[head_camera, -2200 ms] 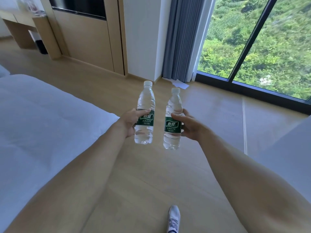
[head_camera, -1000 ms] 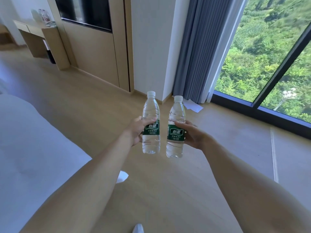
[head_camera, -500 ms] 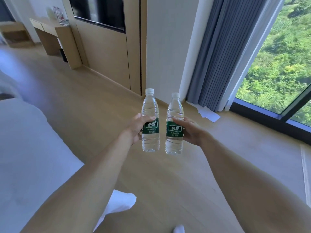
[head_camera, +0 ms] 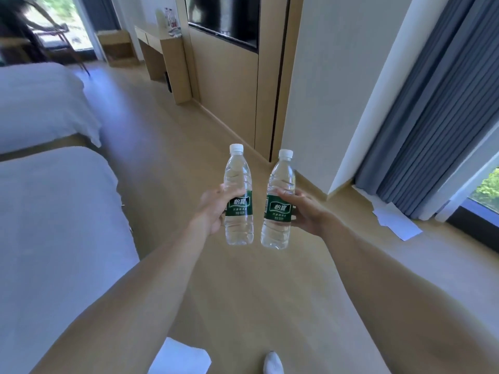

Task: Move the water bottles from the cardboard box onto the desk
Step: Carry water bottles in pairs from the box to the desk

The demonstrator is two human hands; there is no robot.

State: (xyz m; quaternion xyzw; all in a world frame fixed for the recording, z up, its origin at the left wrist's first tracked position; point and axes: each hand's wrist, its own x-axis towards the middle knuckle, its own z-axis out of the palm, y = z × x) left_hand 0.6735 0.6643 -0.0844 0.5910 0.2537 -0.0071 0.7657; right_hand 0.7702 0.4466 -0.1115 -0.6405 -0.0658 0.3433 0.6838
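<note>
Head view: my left hand (head_camera: 213, 209) and right hand (head_camera: 305, 211) each grip an upright water bottle (head_camera: 239, 201), second bottle (head_camera: 278, 203), and my gaze has swung from the window toward the far desk (head_camera: 159, 41), so carrying is underway.

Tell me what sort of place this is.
Most likely a hotel room: two white-sheeted beds side by side, a wall-mounted TV by a built-in wooden desk, and floor-length grey curtains at a large window.
</note>
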